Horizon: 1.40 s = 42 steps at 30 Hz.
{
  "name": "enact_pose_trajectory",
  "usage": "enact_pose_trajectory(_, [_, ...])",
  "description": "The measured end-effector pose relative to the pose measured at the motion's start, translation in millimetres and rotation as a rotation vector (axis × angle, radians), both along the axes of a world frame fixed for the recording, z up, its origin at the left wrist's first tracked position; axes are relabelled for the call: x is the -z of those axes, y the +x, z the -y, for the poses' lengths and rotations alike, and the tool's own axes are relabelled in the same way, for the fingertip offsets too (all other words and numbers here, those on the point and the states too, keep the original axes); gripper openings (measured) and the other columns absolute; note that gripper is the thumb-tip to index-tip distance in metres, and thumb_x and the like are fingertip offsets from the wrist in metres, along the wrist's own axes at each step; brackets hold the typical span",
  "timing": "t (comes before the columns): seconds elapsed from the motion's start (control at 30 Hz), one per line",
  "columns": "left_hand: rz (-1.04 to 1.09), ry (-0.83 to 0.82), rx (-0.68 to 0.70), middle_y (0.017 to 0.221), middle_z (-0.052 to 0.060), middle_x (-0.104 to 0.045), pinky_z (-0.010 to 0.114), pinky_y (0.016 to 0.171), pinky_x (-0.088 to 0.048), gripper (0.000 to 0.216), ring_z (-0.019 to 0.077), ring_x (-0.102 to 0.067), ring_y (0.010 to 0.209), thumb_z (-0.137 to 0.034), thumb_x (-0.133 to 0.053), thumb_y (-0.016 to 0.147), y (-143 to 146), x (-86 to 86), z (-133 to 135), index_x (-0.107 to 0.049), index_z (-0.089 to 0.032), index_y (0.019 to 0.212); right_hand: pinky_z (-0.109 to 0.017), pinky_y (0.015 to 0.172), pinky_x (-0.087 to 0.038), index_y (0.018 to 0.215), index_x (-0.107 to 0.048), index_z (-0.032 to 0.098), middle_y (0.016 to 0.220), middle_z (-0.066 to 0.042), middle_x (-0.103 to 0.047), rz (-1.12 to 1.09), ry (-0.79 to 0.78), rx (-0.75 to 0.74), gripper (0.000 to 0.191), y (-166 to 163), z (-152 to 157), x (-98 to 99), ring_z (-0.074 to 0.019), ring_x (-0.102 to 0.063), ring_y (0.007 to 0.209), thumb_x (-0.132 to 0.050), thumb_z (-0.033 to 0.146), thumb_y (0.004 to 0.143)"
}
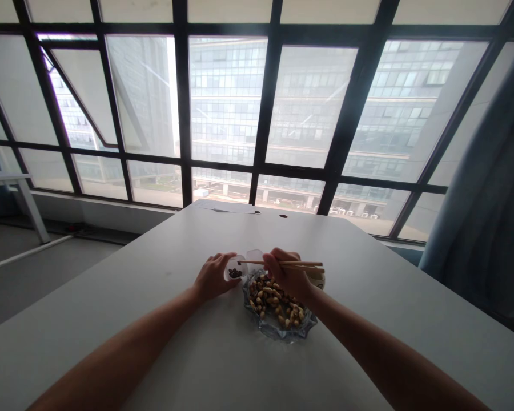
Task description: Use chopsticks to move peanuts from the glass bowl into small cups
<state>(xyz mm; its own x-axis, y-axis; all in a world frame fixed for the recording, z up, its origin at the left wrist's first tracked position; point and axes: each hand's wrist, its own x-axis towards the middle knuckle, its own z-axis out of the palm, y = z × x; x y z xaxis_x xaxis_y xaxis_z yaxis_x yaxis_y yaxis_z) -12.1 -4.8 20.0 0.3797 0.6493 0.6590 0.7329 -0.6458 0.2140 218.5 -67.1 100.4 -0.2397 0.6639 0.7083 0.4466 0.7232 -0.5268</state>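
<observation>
My left hand (214, 277) is wrapped round a small clear plastic container (242, 268) with several small dark pieces (235, 273) in it. Their kind is too small to tell. A pair of wooden chopsticks (300, 264) is held in my right hand (288, 273). The chopstick tips reach over the container, and a tiny dark piece (239, 263) shows at them. Beneath my right hand and forearm stands a scalloped glass bowl (268, 329) of peanuts in their shells (274, 297), partly covered by that hand.
Behind the bowl, a pale cup (317, 278) is half hidden by my right hand. A clear lid or second container (254, 255) lies beside the small container. Papers (229, 206) lie at the far end of the white table (175, 342). A curtain (484, 188) hangs at right.
</observation>
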Motion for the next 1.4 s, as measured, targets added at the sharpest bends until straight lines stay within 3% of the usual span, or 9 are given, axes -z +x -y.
enact_pose_trajectory(0.17, [0.003,-0.037,0.009,0.119,0.012,-0.068,0.047,0.095,-0.051,0.062,0.0316,-0.066,0.106,-0.041,-0.074,0.074,0,-0.5,0,-0.054,-0.022,0.129,-0.024,0.046,-0.045,0.064,-0.060,0.020,0.050,0.000,-0.061,0.010,-0.098,0.014,0.048,-6,-9,-2.8,-0.0127,-0.055,0.045,-0.053,0.059,0.092])
enact_pose_trajectory(0.33, [-0.003,-0.076,-0.026,0.116,0.012,-0.069,0.045,0.094,-0.051,0.060,0.0311,-0.066,0.102,-0.043,-0.072,0.075,0,0.9,-2,-0.055,-0.021,0.128,-0.023,0.037,-0.042,0.063,-0.060,0.019,0.045,-0.001,-0.059,-0.276,-0.278,0.046,0.061,24,1,-16.3,-0.0122,-0.053,0.036,-0.052,0.076,0.083])
enact_pose_trajectory(0.5, [-0.002,-0.113,-0.035,0.120,0.012,-0.068,0.045,0.096,-0.050,0.061,0.0316,-0.065,0.108,-0.044,-0.069,0.077,-1,2.0,-3,-0.053,-0.020,0.130,-0.020,0.031,-0.038,0.056,-0.060,0.016,0.038,-0.002,-0.058,-0.043,-0.693,-0.009,0.065,69,25,-34.0,-0.0109,-0.051,0.028,-0.057,0.078,0.077])
enact_pose_trajectory(0.6, [0.000,-0.131,-0.046,0.121,0.013,-0.068,0.045,0.097,-0.050,0.061,0.0319,-0.065,0.110,-0.045,-0.067,0.078,-1,1.6,-2,-0.051,-0.019,0.131,-0.018,0.031,-0.038,0.057,-0.060,0.015,0.039,-0.002,-0.060,0.058,-0.820,-0.053,0.065,81,35,-29.2,-0.0107,-0.052,0.028,-0.059,0.077,0.076])
enact_pose_trajectory(0.67, [0.004,-0.133,-0.056,0.122,0.013,-0.068,0.046,0.097,-0.050,0.062,0.0323,-0.065,0.110,-0.045,-0.067,0.077,-1,1.9,-2,-0.051,-0.019,0.131,-0.018,0.030,-0.038,0.060,-0.060,0.015,0.040,-0.002,-0.060,0.021,-0.779,-0.030,0.063,83,38,-20.0,-0.0109,-0.053,0.028,-0.058,0.076,0.077])
enact_pose_trajectory(0.87, [0.037,-0.138,-0.087,0.120,0.014,-0.069,0.045,0.092,-0.053,0.064,0.0315,-0.068,0.105,-0.050,-0.066,0.076,1,5.1,-4,-0.051,-0.020,0.130,-0.019,0.031,-0.039,0.062,-0.061,0.017,0.041,0.000,-0.060,-0.252,-0.431,0.119,0.058,90,33,-4.0,-0.0110,-0.053,0.031,-0.061,0.073,0.077])
enact_pose_trajectory(1.13, [0.035,-0.160,-0.109,0.121,0.012,-0.070,0.041,0.090,-0.055,0.064,0.0304,-0.069,0.105,-0.053,-0.066,0.075,4,3.1,-3,-0.051,-0.023,0.130,-0.018,0.033,-0.040,0.063,-0.060,0.016,0.043,0.001,-0.061,-0.047,-0.712,-0.113,0.057,88,42,-5.3,-0.0107,-0.055,0.033,-0.062,0.071,0.078])
enact_pose_trajectory(1.3, [0.021,-0.179,-0.114,0.120,0.013,-0.070,0.042,0.089,-0.055,0.064,0.0313,-0.069,0.104,-0.053,-0.065,0.076,4,1.7,-2,-0.051,-0.021,0.130,-0.018,0.033,-0.038,0.061,-0.060,0.016,0.042,0.001,-0.059,-0.168,-0.555,0.049,0.059,92,37,-7.6,-0.0095,-0.054,0.033,-0.062,0.073,0.076])
enact_pose_trajectory(1.4, [0.030,-0.173,-0.109,0.120,0.012,-0.070,0.042,0.089,-0.056,0.064,0.0314,-0.069,0.105,-0.053,-0.066,0.076,4,2.3,-2,-0.052,-0.021,0.129,-0.018,0.031,-0.037,0.058,-0.059,0.016,0.039,0.001,-0.057,-0.150,-0.608,0.049,0.063,103,38,-16.8,-0.0093,-0.050,0.029,-0.057,0.077,0.077])
